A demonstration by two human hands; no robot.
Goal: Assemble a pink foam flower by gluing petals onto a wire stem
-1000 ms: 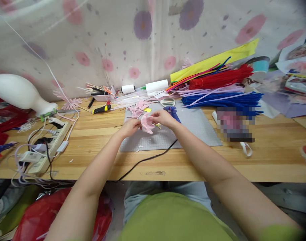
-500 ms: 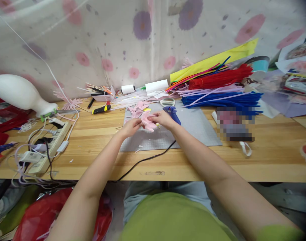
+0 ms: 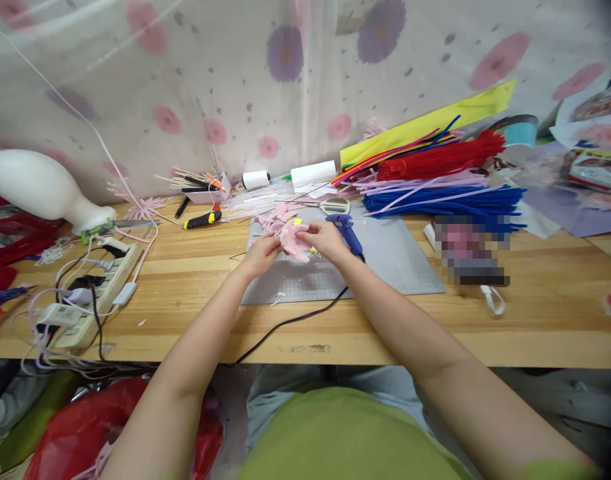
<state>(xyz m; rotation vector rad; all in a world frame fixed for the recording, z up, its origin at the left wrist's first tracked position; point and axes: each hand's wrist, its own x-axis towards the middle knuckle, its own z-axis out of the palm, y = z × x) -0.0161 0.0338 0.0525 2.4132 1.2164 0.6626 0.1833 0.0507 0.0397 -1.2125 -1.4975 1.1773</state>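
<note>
A pink fuzzy flower (image 3: 294, 243) with soft petals is held above the grey cutting mat (image 3: 385, 273). My left hand (image 3: 263, 255) is closed on its left side, fingertips pinched low near its base. Thumb and fingers of my right hand (image 3: 326, 239) pinch a petal on the right. Behind the flower lie more pink fuzzy pieces (image 3: 275, 219) with a bit of yellow among them. A blue glue gun (image 3: 347, 235) rests on the mat just right of my right hand, and scissors (image 3: 335, 205) lie behind it.
Bundles of blue pipe cleaners (image 3: 445, 200) and red pipe cleaners (image 3: 440, 159) lie at the back right. A yellow-black utility knife (image 3: 202, 219) sits back left. A power strip (image 3: 103, 293) with tangled cables and a white foam head (image 3: 40, 187) stand left. A black cord (image 3: 285, 325) crosses the front.
The flower has turned slightly in my fingers, and its petals show at a different angle. Both hands stay nearly in place, still gripping it.
</note>
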